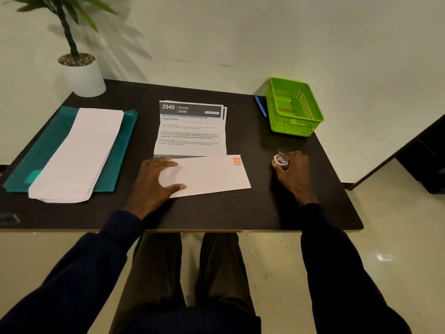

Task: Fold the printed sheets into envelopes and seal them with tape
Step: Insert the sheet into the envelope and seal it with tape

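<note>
My left hand (156,182) lies flat with fingers spread on the near-left end of a pale pink envelope (212,175), pinning it to the dark table (216,213); my right hand (292,169) is curled shut around a small roll of clear tape (280,162), well to the right of the envelope and resting on the tabletop. The envelope looks light, thin and floppy, likely to skate on the smooth surface, so I judge it best held by pressing down with the palm, as the left hand does, rather than pinching an edge. An orange mark sits at its far-right corner. Just beyond my left fingertips the stack of printed sheets (190,131) lies creased and partly unfolded, its lower edge touching or slipping under the envelope; I cannot tell which. It is soft paper that should take a fold easily, and the edges are where to grip it. The tape roll is small and rigid; finding its loose end will probably need both hands. Far left of my left hand a teal tray (48,145) holds a pile of blank envelopes (79,153) overhanging its near edge. Beyond my right hand a green basket (310,119) seems nearly empty, with something flat and brownish on its floor, and a blue pen (260,106) lies beside it.
</note>
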